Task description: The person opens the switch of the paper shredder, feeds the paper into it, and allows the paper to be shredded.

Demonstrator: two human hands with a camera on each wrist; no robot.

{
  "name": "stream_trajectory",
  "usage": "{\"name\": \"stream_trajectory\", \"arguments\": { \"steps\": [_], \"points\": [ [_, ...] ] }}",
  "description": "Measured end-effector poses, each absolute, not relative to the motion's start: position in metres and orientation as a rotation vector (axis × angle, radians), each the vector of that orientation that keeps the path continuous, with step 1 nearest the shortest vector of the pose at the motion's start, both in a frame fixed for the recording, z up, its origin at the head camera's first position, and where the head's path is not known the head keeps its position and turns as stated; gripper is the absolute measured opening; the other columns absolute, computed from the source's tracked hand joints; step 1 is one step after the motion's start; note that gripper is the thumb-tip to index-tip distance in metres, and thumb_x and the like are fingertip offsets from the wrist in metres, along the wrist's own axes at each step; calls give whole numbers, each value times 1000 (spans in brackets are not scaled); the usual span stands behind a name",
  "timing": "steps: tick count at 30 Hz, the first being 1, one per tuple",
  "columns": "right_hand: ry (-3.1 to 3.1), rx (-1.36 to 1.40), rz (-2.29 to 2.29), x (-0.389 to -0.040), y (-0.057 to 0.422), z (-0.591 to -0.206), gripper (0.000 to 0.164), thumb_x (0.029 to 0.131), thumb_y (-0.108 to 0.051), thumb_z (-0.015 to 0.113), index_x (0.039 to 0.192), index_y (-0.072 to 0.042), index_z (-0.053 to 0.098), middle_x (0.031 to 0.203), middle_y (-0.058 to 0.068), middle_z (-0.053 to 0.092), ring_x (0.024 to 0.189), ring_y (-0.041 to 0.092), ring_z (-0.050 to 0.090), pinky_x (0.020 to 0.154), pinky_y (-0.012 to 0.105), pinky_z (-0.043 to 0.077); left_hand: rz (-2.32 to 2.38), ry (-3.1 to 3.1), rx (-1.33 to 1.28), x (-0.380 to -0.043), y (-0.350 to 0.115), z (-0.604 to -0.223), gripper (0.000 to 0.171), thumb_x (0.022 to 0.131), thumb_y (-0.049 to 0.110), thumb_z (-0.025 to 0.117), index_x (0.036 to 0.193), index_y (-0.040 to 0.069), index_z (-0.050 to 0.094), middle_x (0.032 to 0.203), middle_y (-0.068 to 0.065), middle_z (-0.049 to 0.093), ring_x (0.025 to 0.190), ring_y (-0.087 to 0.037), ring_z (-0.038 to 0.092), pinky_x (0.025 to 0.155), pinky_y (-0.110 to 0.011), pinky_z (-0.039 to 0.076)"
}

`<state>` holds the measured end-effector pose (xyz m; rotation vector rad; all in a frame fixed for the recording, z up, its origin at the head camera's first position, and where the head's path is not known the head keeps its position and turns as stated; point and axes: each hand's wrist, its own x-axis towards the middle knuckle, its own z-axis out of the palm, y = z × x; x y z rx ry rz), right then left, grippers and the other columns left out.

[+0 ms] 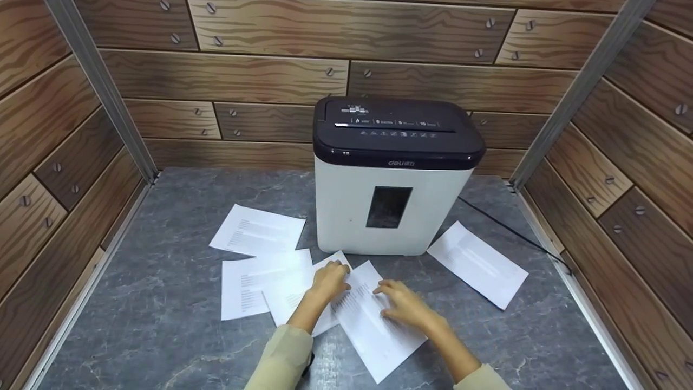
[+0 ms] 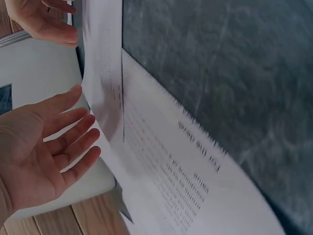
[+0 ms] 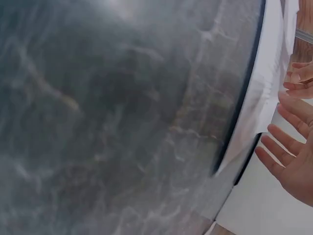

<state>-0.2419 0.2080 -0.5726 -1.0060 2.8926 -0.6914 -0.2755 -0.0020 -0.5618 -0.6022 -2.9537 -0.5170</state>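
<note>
Below a paper shredder (image 1: 346,211), both hands hover close over printed paper sheets. My left hand (image 1: 329,281) is over the upper end of a slanted sheet (image 1: 284,303), its fingers spread and loosely bent with nothing between them in the left wrist view. The right hand (image 1: 405,307) is above the right side of another printed sheet (image 1: 379,346), fingers apart, thumb toward the left hand. In the right wrist view that hand's fingers (image 3: 279,147) are beside the paper edge (image 3: 254,107) and grip nothing. The two sheets lie side by side, edges overlapping.
Two more printed sheets lie to the left, one upper (image 1: 260,230) and one lower (image 1: 238,281). Another sheet (image 1: 479,265) rests right of the shredder. A black cord (image 1: 509,230) runs to the right wall. Wood-patterned walls (image 1: 243,81) enclose the grey marbled tabletop (image 1: 162,314).
</note>
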Motion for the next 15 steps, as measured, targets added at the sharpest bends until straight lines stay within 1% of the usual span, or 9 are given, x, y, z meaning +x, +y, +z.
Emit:
{"name": "stream_trajectory", "arguments": {
  "steps": [4,8,12,15],
  "points": [
    [2910,-934,-652,-241,208,-578,37,69,-7,72,104,-2,63,117,19,53,109,38,48,85,51,44,-575,-2920,-553,-277,1,-568,22,71,8,74,92,2,68,84,-10,59,81,-26,58,66,-35,52],
    [2925,-905,-666,-241,208,-581,37,69,-7,71,104,-2,63,118,18,53,110,37,48,86,50,44,-637,-2890,-513,-277,3,-573,18,72,4,71,89,1,65,82,-10,57,79,-26,57,65,-36,51],
    [2938,-923,-681,-240,208,-582,36,68,-6,72,103,-2,63,117,18,53,109,37,49,86,50,44,-759,-2810,-461,-277,4,-575,11,72,-2,68,81,3,65,76,-7,59,72,-24,59,61,-33,51],
    [2949,-908,-748,-241,210,-583,39,69,-5,73,106,-1,61,119,19,52,109,38,48,87,51,43,-887,-2740,-417,-279,5,-571,11,72,-6,66,76,5,66,72,-5,62,67,-21,61,57,-31,50]
  ]
}}
